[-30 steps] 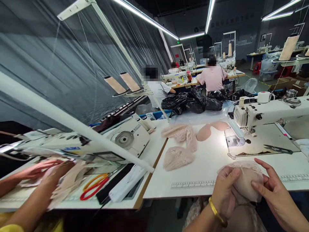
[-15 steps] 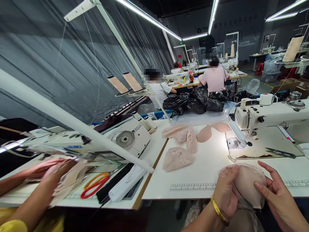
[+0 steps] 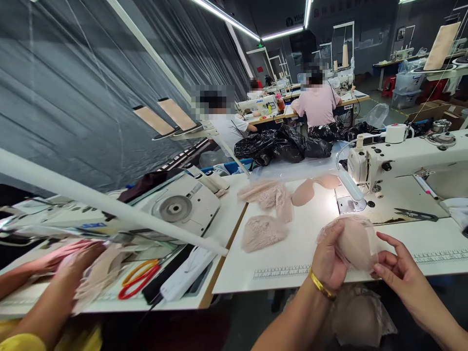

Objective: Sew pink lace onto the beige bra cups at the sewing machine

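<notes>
My left hand, with a gold bangle on the wrist, is closed around a beige padded bra cup with lace over it, held just above the front edge of the white sewing table. My right hand touches the cup's right side with its fingers curled against it. More beige fabric lies on my lap below.
A white sewing machine stands at the right, black thread snips on its bed. Lace pieces and two foam cups lie on the table. At the left, a co-worker's hands handle fabric beside orange scissors.
Both my hands have lifted the cup a little higher and to the left, and my head has tilted down slightly. The co-worker's hands stay at the left table.
</notes>
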A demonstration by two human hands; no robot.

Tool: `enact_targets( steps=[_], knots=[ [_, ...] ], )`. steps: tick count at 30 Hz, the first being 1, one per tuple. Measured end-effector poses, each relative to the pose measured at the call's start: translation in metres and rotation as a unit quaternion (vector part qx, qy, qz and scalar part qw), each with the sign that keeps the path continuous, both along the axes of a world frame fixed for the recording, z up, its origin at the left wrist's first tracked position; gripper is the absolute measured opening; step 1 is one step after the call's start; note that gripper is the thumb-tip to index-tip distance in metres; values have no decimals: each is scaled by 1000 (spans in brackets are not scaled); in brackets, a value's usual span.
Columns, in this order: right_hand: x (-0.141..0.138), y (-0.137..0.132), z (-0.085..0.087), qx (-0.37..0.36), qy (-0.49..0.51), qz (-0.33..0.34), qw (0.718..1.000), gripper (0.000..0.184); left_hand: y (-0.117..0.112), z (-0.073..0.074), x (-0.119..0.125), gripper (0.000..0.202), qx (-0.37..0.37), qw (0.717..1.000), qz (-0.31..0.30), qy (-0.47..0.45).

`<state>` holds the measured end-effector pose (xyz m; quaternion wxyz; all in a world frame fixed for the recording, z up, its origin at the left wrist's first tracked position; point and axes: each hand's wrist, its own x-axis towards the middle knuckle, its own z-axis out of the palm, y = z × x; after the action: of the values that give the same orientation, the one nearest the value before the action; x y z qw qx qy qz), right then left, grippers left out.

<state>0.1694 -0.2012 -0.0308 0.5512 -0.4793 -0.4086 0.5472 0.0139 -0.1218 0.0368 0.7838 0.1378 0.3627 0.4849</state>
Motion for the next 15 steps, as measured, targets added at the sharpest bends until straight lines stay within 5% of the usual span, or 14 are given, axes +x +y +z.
enact_targets(
  steps=[5,9,15],
  knots=[
    [-5,-4,-2,4,-6,-23,1000,71,7,1,-2,42,14,999,43,21],
    [13,-13,-14,3,-55,-16,998,49,14,1,-9,41,33,996,70,35],
    [38,-8,-9,-13,-164,88,982,45,18,2,-7,35,25,995,91,15]
  ],
)
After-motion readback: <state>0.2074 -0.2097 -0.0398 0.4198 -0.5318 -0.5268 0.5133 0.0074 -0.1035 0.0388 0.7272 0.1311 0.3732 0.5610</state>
